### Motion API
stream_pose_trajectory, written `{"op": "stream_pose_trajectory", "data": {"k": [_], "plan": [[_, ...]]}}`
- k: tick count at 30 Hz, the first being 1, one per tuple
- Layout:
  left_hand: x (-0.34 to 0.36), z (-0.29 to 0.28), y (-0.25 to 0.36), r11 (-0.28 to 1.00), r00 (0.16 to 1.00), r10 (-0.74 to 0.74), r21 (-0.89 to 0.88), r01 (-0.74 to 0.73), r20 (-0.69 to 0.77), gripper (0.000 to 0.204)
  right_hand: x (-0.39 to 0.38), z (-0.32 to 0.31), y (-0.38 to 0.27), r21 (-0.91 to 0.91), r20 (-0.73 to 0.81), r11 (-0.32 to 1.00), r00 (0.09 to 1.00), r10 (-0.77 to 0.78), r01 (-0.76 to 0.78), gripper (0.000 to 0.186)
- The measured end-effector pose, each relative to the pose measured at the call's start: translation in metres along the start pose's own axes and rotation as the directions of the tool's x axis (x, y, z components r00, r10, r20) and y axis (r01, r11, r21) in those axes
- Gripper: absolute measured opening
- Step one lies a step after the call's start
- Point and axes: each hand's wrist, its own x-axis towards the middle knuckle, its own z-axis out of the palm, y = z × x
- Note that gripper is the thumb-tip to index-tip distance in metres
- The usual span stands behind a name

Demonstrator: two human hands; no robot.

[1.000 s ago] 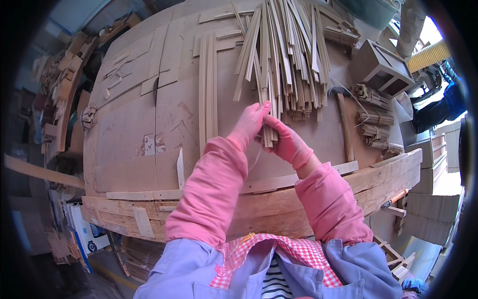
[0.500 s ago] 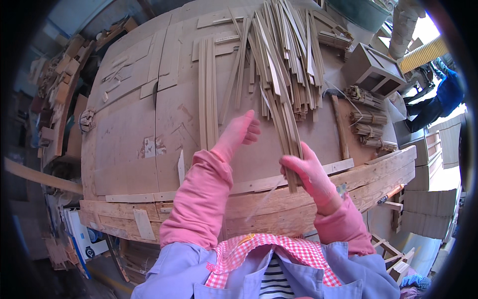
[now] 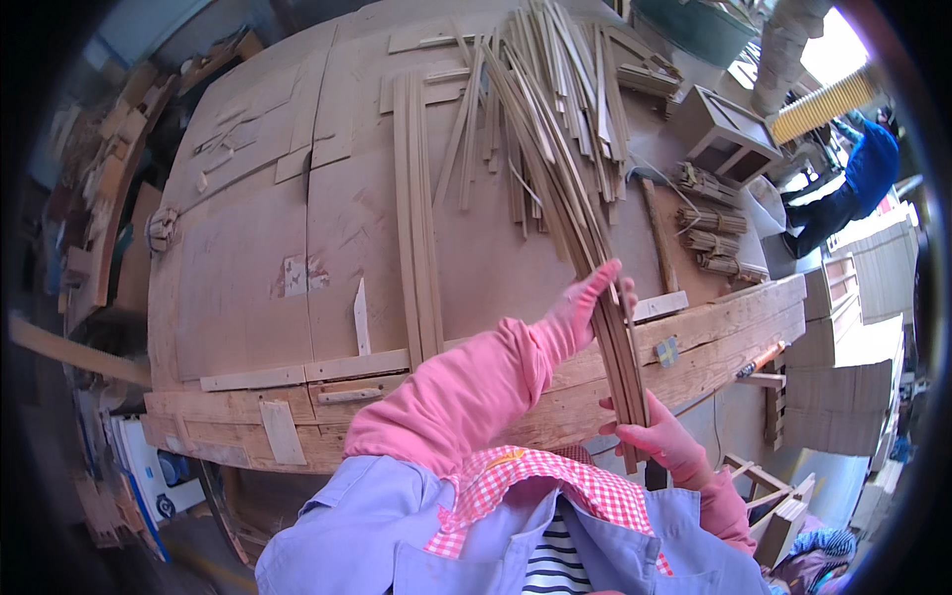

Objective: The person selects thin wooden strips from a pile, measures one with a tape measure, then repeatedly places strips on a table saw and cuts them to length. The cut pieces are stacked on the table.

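Observation:
A bunch of long thin wooden strips (image 3: pixel 617 359) runs from the pile on the bench past its front edge toward me. My right hand (image 3: pixel 662 436) is closed round the near end of the bunch. Higher up, my left hand (image 3: pixel 595 299) wraps the same strips from the left, with its thumb across the top. The far ends overlap the big loose pile of strips (image 3: pixel 565 89). Left of my left hand, a neat row of longer strips (image 3: pixel 415 218) lies flat on the workbench (image 3: pixel 238 288).
Tied bundles of short strips (image 3: pixel 716 220) lie at the bench's right, near a wooden box frame (image 3: pixel 727 134). A loose batten (image 3: pixel 659 238) lies left of them. Thick planks (image 3: pixel 476 409) form the front edge. A person in blue (image 3: pixel 871 174) stands at the far right.
My left hand has moved right and taken hold of the strips. My right hand has drawn their near end closer to me, past the bench edge.

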Motion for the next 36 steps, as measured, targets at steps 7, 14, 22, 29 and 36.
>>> {"op": "stream_pose_trajectory", "data": {"k": [7,14,22,29,36], "plan": [[-0.023,-0.004,-0.052,0.969,0.998,0.015,0.244,-0.028,0.055,0.04,-0.01,0.011,0.096,-0.003,-0.191,0.994,0.976,-0.106,0.108,0.045],[0.033,0.054,0.074,0.773,0.967,0.223,0.581,-0.253,0.125,0.057,0.091,0.023,0.014,0.122,-0.203,0.891,0.89,-0.409,0.437,0.035],[0.007,0.003,0.185,0.089,0.611,0.791,0.995,-0.049,-0.04,0.072,0.261,-0.017,-0.164,-0.058,-0.173,0.83,0.814,-0.555,0.554,0.028],[0.015,-0.064,0.224,-0.109,0.459,0.887,0.949,0.294,-0.04,0.076,0.323,-0.033,-0.185,-0.645,-0.131,0.708,0.87,-0.476,0.29,0.042],[0.074,-0.054,0.255,-0.096,0.354,0.891,0.644,0.759,-0.285,0.067,0.266,-0.031,-0.198,-0.67,0.012,0.713,0.964,-0.266,0.205,0.067]]}}
